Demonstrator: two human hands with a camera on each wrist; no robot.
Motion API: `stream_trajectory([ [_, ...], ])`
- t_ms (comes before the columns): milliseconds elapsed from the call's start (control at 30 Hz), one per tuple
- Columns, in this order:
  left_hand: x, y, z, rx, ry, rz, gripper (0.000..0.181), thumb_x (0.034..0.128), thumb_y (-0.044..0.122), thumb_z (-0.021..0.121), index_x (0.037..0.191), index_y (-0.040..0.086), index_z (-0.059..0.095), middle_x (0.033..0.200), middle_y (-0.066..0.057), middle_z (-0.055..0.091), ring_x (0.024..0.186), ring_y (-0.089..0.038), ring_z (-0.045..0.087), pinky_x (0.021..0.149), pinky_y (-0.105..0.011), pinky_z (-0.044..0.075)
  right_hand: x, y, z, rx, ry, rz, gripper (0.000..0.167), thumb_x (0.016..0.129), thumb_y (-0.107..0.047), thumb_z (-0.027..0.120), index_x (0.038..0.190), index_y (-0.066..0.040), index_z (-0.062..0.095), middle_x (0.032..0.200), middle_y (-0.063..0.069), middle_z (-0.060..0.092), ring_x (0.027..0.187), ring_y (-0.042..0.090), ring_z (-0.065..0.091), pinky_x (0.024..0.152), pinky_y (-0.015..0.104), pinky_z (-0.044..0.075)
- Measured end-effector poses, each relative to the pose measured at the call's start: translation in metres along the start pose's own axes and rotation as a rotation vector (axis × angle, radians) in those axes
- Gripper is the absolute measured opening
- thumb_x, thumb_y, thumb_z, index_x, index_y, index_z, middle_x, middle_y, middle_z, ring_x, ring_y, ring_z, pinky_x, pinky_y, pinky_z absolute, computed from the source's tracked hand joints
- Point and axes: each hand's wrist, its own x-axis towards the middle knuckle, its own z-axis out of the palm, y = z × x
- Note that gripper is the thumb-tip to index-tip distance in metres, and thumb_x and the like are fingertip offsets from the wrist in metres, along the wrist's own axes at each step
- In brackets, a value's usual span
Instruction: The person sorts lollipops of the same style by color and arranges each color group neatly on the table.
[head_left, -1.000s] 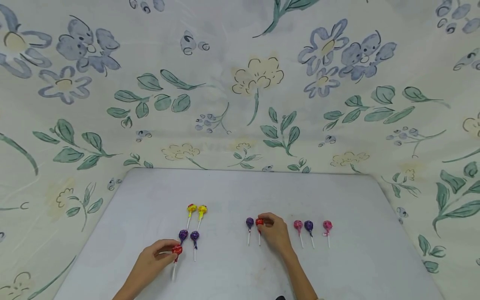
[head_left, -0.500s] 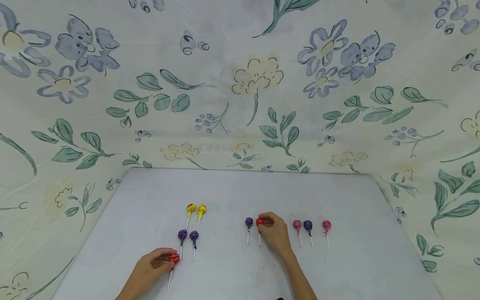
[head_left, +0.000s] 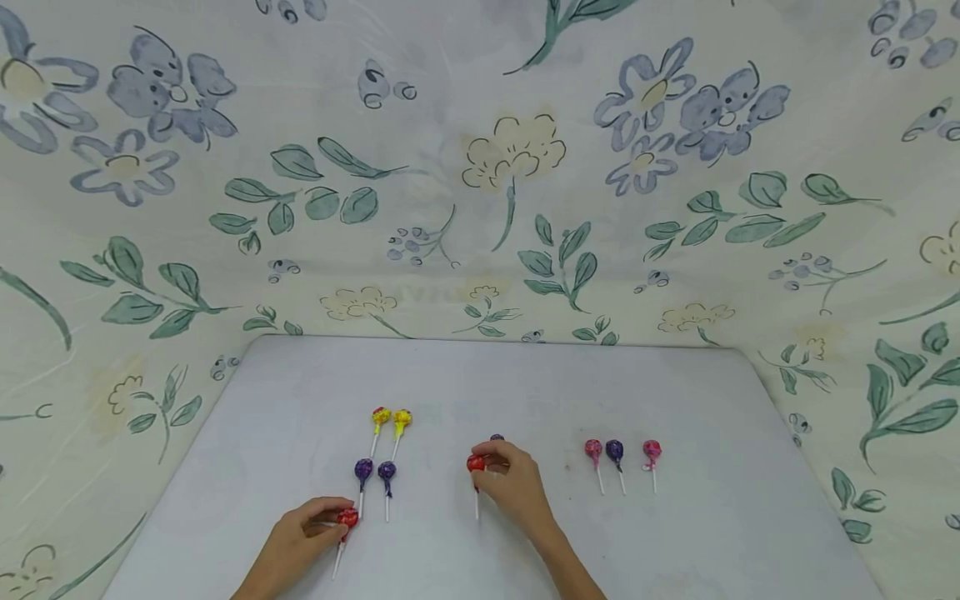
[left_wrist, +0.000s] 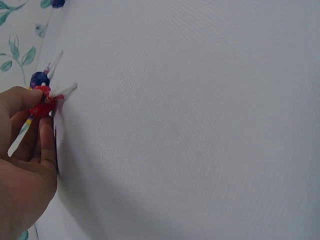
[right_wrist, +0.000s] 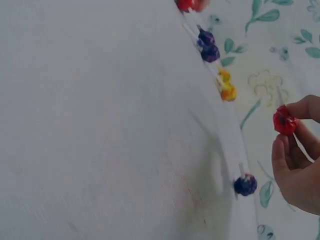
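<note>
My left hand (head_left: 296,540) pinches a red-wrapped lollipop (head_left: 347,517) by its head at the table's front left, its white stick slanting toward me. Just beyond it lie two purple lollipops (head_left: 363,472), and behind those two yellow ones (head_left: 381,417). Near the middle, my right hand (head_left: 513,487) grips another red lollipop (head_left: 476,463) between thumb and fingers. The right wrist view shows this red lollipop (right_wrist: 285,121) raised off the table. A single purple lollipop (head_left: 497,437) is mostly hidden behind the right hand.
To the right lie a pink lollipop (head_left: 593,451) with a purple one (head_left: 615,452) beside it. Another pink lollipop (head_left: 652,452) sits slightly apart. The white table (head_left: 712,392) ends at a floral cloth (head_left: 517,158) at the back and sides.
The left hand drew its red lollipop a little toward me and left, then stayed. My right hand lifted its red lollipop and moved left, in front of the single purple lollipop.
</note>
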Motion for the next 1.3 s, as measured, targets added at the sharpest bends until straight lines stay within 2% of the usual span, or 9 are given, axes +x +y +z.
stream_trajectory([
  [300, 0.001, -0.003, 0.001, 0.002, -0.001, 0.001, 0.028, 0.087, 0.0, 0.074, 0.115, -0.001, 0.07, 0.107, -0.007, 0.069, 0.091, -0.017, 0.064, 0.075, -0.024, 0.054, -0.015, -0.009, 0.048, 0.016, -0.121, 0.06, 0.021, 0.081, -0.002, 0.078, 0.099, -0.009, 0.072, 0.088, -0.011, 0.063, 0.084, 0.008, 0.058, 0.08, 0.02, 0.053],
  [600, 0.001, -0.002, 0.001, -0.005, -0.004, -0.012, 0.028, 0.0881, 0.001, 0.073, 0.115, -0.001, 0.069, 0.106, -0.007, 0.069, 0.09, -0.016, 0.063, 0.074, -0.024, 0.054, -0.02, -0.003, 0.083, 0.083, -0.163, 0.098, 0.022, 0.077, 0.0, 0.08, 0.095, -0.01, 0.072, 0.083, -0.013, 0.062, 0.076, 0.003, 0.055, 0.072, 0.019, 0.051],
  [767, 0.0, -0.003, 0.0, -0.023, -0.006, -0.003, 0.027, 0.088, 0.0, 0.073, 0.115, -0.002, 0.07, 0.105, -0.006, 0.069, 0.089, -0.015, 0.063, 0.074, -0.023, 0.054, -0.02, 0.001, 0.095, 0.063, -0.173, 0.125, 0.022, 0.077, -0.002, 0.082, 0.093, -0.013, 0.072, 0.081, -0.015, 0.06, 0.073, 0.001, 0.054, 0.07, 0.018, 0.051],
  [967, 0.0, -0.004, 0.0, -0.023, -0.014, 0.006, 0.028, 0.0887, 0.002, 0.073, 0.116, -0.001, 0.07, 0.108, -0.007, 0.069, 0.089, -0.014, 0.063, 0.075, -0.023, 0.054, -0.017, 0.001, 0.103, 0.036, -0.18, 0.073, 0.023, 0.077, -0.003, 0.084, 0.093, -0.014, 0.072, 0.081, -0.016, 0.061, 0.073, -0.001, 0.054, 0.069, 0.018, 0.051],
  [1067, 0.0, -0.006, -0.001, -0.026, -0.028, 0.031, 0.029, 0.0888, 0.004, 0.074, 0.117, -0.002, 0.069, 0.109, -0.008, 0.069, 0.089, -0.013, 0.063, 0.074, -0.024, 0.054, -0.016, -0.001, 0.106, 0.014, -0.177, 0.055, 0.022, 0.077, -0.004, 0.085, 0.093, -0.014, 0.073, 0.08, -0.017, 0.061, 0.072, -0.002, 0.054, 0.067, 0.018, 0.051],
  [1300, 0.001, -0.008, 0.0, -0.034, -0.025, 0.008, 0.03, 0.0882, 0.002, 0.073, 0.117, 0.0, 0.069, 0.108, -0.007, 0.069, 0.089, -0.013, 0.063, 0.075, -0.023, 0.054, -0.015, -0.003, 0.111, -0.045, -0.162, 0.035, 0.023, 0.077, -0.004, 0.085, 0.093, -0.015, 0.073, 0.082, -0.018, 0.059, 0.072, -0.003, 0.053, 0.068, 0.017, 0.051],
])
